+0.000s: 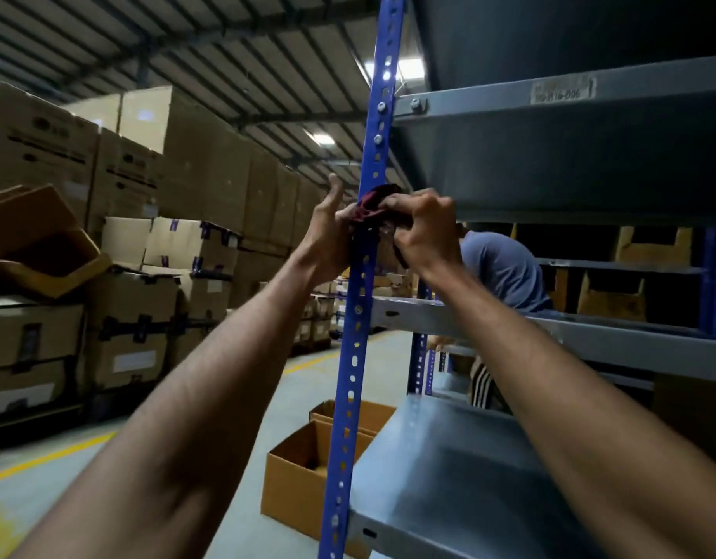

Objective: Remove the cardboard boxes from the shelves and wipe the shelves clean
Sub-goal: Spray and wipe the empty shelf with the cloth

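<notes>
grey steel shelves (461, 474) stand bare and rigid beside me; the blue upright (358, 300) is stiff; my right hand (422, 232) bunches the soft, light maroon rag (374, 205) against it, left hand (328, 232) pinching its other end.

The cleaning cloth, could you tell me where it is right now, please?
Centre of the head view: the dark red cloth is wrapped around the blue upright, held by both hands.
</notes>
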A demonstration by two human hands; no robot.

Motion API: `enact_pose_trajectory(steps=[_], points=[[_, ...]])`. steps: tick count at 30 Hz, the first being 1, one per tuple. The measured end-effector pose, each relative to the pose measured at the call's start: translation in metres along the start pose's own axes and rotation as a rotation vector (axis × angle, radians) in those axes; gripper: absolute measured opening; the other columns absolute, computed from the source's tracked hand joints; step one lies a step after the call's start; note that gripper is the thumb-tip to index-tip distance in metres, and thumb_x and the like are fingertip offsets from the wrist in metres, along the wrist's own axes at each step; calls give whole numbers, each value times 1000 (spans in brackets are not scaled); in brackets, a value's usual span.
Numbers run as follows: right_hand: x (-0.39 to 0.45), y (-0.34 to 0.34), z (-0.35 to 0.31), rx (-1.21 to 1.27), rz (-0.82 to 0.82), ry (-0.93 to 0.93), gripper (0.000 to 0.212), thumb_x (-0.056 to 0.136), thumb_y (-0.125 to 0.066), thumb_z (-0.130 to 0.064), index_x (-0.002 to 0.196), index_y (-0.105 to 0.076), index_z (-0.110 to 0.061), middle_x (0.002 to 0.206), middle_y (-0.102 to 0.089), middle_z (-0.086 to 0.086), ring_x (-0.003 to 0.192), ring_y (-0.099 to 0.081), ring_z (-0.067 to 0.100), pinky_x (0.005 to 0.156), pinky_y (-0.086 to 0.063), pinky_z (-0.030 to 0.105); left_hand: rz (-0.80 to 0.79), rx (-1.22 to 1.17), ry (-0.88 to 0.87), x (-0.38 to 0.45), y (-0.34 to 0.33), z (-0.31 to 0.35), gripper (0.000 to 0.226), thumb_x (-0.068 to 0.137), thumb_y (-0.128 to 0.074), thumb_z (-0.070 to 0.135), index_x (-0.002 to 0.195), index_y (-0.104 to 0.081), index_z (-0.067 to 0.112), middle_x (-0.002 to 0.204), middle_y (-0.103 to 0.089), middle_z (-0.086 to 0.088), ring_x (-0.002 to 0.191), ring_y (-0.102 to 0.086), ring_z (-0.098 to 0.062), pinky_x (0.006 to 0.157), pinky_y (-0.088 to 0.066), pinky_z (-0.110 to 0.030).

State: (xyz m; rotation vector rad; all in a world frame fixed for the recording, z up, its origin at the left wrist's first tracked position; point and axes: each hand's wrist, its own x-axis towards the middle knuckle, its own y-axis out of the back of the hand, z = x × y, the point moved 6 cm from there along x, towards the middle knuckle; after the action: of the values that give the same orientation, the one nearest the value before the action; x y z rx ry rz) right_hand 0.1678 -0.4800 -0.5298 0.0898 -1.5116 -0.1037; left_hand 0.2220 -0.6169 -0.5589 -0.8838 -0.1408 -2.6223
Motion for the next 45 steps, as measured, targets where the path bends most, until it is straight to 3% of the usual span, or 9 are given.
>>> enact_pose_trajectory(steps=[3,8,12,14,17,24,35,40,45], points=[[-45,-10,-1,-64,-80,63,37,80,-71,4,111,-76,-17,101,-75,8,90,-65,23,83,-54,29,-45,-71,90,-18,9,-26,115,76,-5,93,141,-54,12,127,-65,-16,114,-63,-33,93,-50,-50],[-73,-16,-16,-132,-372,392,32,80,-72,3,107,-77,-14,102,-76,2,92,-63,21,79,-58,35,51,-311,94,-32,10,-59,111,78,-15,93,138,-58,10,111,-67,-16,92,-65,-29,102,-41,-45],[-58,-9,-4,25,-261,54,40,75,-74,3,108,-78,-20,102,-77,3,91,-72,15,87,-59,33,203,-164,53,-29,9,-51,105,84,-18,87,127,-64,4,115,-69,-20,105,-67,-36,102,-49,-49],[-69,-8,-6,25,-211,-14,39,78,-71,0,113,-76,-19,102,-77,8,91,-71,20,88,-59,35,267,-12,60,-29,5,-40,97,87,-19,85,110,-70,5,99,-73,-14,86,-71,-29,87,-56,-42],[-69,-5,-8,3,-381,4,41,80,-68,-2,117,-74,-21,106,-75,8,96,-68,21,94,-56,33,288,124,24,-24,-8,-19,75,94,-28,75,102,-66,11,76,-62,-4,58,-57,-15,60,-48,-26],[-62,1,-14,78,-605,8,31,84,-69,-2,111,-76,-16,103,-75,0,85,-69,10,83,-60,29,461,409,-39,-16,-16,-12,26,92,-66,39,96,-57,14,65,-51,5,47,-48,-5,46,-42,-19],[-55,3,40,-50,-363,-286,29,83,-65,-1,104,-76,-16,102,-69,8,95,-66,24,77,-61,34,567,396,9,-7,-17,-11,10,80,-62,9,80,-54,16,69,-54,-3,59,-54,-10,59,-45,-26],[-53,-33,61,-49,-797,-509,33,91,-55,-18,116,-72,-31,98,-72,7,88,-67,26,77,-59,35,584,360,98,-1,-16,-5,28,67,-64,6,92,-51,5,77,-42,-8,65,-46,-12,61,-46,-19],[-28,-23,46,314,-992,-503,36,80,-59,-7,108,-71,-27,104,-71,-7,94,-64,14,94,-52,37,547,346,391,-2,-14,-3,47,66,-64,5,111,-54,8,85,-63,9,82,-61,-14,68,-50,-20]])
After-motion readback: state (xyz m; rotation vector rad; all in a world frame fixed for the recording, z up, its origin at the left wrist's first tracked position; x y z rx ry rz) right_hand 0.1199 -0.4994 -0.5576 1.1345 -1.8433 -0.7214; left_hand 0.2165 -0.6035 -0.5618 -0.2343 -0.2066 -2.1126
